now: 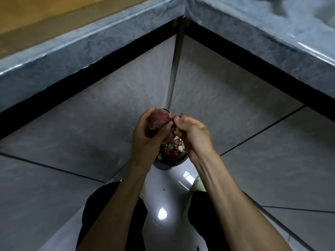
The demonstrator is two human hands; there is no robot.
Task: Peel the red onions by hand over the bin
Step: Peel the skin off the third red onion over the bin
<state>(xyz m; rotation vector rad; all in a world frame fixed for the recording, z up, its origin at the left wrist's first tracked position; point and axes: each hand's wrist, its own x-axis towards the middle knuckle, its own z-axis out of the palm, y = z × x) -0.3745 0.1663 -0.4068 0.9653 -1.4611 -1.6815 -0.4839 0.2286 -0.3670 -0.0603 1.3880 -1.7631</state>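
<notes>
The person stands in the corner where two tabletop edges (pixel 90 49) meet and holds a red onion (pixel 156 122) up in the air, right over the bin (pixel 169 164) on the floor. The left hand (pixel 145 136) is curled round the onion and grips it from the left side. The right hand (pixel 192 131) pinches a strip of dry skin (pixel 178 117) at the onion's right end, between thumb and fingertips. The two hands are touching each other.

I think the peeling is in the middle. The onion looks dark and papery, so skin is left on it. The bin already has red peels (pixel 174 151) and some green bits in it.

The next move, I guess, is to pull the pinched skin away from the onion and let it drop down. The hands should stay above the bin, because it looks small and a peel could land on the floor (pixel 163 196). The left hand may need to turn the onion to reach more skin.
</notes>
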